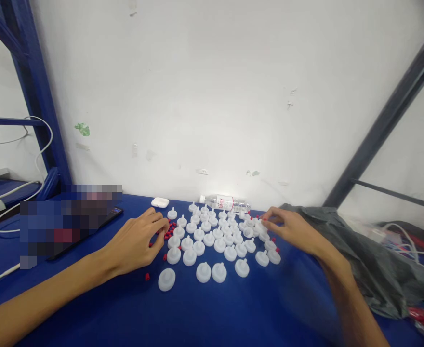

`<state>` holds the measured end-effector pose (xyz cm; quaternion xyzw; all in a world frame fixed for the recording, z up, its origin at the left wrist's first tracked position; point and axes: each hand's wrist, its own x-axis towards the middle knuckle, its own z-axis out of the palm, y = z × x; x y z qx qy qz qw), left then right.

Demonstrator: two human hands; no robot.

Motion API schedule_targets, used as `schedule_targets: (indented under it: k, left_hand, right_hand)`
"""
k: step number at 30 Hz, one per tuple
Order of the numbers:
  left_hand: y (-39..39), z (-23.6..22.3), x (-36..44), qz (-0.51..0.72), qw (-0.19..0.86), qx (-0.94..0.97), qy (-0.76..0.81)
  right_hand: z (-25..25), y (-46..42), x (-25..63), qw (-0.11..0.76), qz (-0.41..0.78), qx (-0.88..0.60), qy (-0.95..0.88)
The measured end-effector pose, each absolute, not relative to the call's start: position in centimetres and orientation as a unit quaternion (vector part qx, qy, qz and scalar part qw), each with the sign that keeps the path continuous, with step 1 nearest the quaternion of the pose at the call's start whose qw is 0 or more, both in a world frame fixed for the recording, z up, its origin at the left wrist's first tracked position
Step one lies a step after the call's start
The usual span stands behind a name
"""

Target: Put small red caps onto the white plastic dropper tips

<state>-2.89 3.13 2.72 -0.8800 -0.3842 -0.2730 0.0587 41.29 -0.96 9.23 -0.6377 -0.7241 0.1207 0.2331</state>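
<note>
Many white, round plastic nozzle caps (219, 245) with narrow spouts stand spread over the blue tabletop. On the left, my left hand (143, 236) has its fingers curled, thumb and forefinger close together at a pile of small red caps (167, 234). What sits between those fingertips, if anything, is hidden. My right hand (287, 226) pinches at the right edge of the group, fingertips on a white nozzle cap (259, 225). Small red pieces show near that hand, and some white caps there lie tilted. A single red cap (147, 276) lies apart, left of the front white cap (166, 280).
A clear plastic bottle (226, 202) lies on its side against the wall, near a white earbud case (160, 202). At left are a dark tablet-like device (89, 233) and a white cable (2, 230). A dark grey plastic bag (364, 260) fills the right side.
</note>
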Motion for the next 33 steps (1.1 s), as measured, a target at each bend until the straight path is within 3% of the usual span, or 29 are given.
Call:
schedule_targets:
  k: [4, 11, 17, 33]
  left_hand:
    - [1.9, 3.1, -2.3, -0.318, 0.066, -0.879, -0.348]
    - [-0.8, 3.1, -0.7, -0.383, 0.108, -0.896, -0.199]
    - [-2.5, 2.8, 0.6, -0.334, 0.135, -0.923, -0.137]
    - [-1.6, 1.7, 0.4, -0.206, 0.165, -0.957, -0.124]
  right_hand:
    - [9.7, -2.1, 37.6, 0.33, 0.228, -0.557, -0.727]
    - [8.3, -3.6, 29.9, 0.31, 0.323, -0.451, -0.772]
    - [6.9, -4.7, 26.6, 0.261, 0.423, -0.417, -0.761]
    - [6.6, -5.1, 26.0, 0.229, 0.48, -0.399, -0.747]
